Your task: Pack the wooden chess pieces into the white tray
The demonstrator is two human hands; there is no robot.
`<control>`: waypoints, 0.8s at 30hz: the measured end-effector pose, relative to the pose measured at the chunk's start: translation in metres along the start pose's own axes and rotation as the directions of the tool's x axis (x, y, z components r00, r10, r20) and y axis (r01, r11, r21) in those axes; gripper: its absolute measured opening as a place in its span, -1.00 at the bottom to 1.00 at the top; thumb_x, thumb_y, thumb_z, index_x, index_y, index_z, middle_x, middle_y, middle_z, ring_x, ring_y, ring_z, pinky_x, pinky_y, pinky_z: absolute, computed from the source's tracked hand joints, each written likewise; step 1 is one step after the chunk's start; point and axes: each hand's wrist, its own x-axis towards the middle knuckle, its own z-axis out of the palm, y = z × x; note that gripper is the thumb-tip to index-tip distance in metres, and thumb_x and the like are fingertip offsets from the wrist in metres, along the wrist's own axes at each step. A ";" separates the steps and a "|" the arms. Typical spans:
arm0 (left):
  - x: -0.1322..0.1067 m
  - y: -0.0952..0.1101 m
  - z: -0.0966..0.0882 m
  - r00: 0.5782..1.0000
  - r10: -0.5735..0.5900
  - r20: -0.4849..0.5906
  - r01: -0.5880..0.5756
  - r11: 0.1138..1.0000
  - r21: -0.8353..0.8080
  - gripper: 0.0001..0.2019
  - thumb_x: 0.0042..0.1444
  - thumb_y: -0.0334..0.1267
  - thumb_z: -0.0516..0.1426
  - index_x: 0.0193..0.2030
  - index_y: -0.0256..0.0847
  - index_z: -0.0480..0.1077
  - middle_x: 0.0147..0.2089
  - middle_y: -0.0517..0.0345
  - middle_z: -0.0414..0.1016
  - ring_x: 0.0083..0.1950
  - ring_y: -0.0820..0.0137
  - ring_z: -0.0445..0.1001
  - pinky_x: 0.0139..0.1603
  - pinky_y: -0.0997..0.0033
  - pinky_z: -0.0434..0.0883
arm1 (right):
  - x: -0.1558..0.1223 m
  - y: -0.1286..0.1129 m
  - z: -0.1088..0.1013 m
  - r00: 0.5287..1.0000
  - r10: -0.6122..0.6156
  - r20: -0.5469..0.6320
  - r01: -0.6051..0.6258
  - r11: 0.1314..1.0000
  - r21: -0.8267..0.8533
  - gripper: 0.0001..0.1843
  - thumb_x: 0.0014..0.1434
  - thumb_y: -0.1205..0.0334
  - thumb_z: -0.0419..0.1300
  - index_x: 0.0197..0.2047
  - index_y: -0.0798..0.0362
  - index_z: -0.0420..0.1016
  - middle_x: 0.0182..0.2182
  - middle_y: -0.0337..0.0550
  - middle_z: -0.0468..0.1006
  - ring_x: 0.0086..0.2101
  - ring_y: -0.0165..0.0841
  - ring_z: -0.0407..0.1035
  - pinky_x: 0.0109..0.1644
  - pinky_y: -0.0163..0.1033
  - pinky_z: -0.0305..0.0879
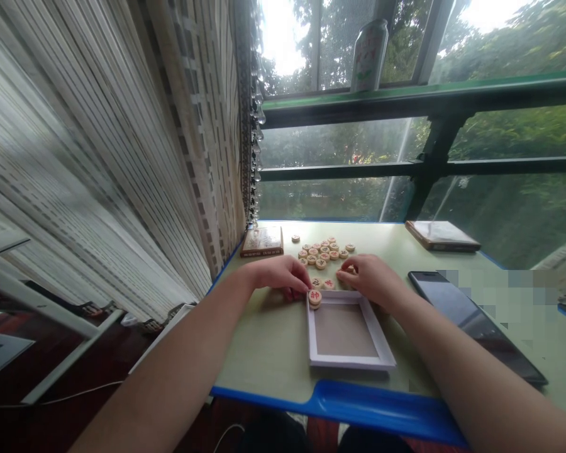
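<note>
Several round wooden chess pieces [324, 250] with red and dark characters lie in a loose cluster on the pale green table [268, 340]. A shallow white box tray [346, 330] sits in front of them, with a small stack of pieces [315, 297] in its far left corner. My left hand [283, 275] is closed, fingertips pinching at that stack. My right hand [370, 277] is curled, fingertips on a piece [349, 272] at the cluster's near edge, just beyond the tray.
A brown box lid [262, 241] lies at the table's far left. A flat book-like box [442, 235] rests at the far right, a dark phone [471, 324] beside my right forearm. A curtain [122, 157] hangs left. A can [368, 55] stands on the window ledge.
</note>
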 end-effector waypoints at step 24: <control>-0.001 0.004 0.001 1.000 0.001 -0.001 -0.001 0.999 0.050 -0.75 -0.22 -0.24 0.26 -0.35 -0.31 0.46 -0.48 0.20 0.45 -0.48 0.50 0.41 -0.43 0.49 0.39 | -0.001 -0.002 -0.004 0.998 0.010 0.063 -0.012 0.999 0.034 -0.77 -0.02 0.21 0.15 -0.28 -0.02 0.56 -0.28 -0.10 0.40 -0.25 -0.29 0.32 -0.17 -0.27 0.21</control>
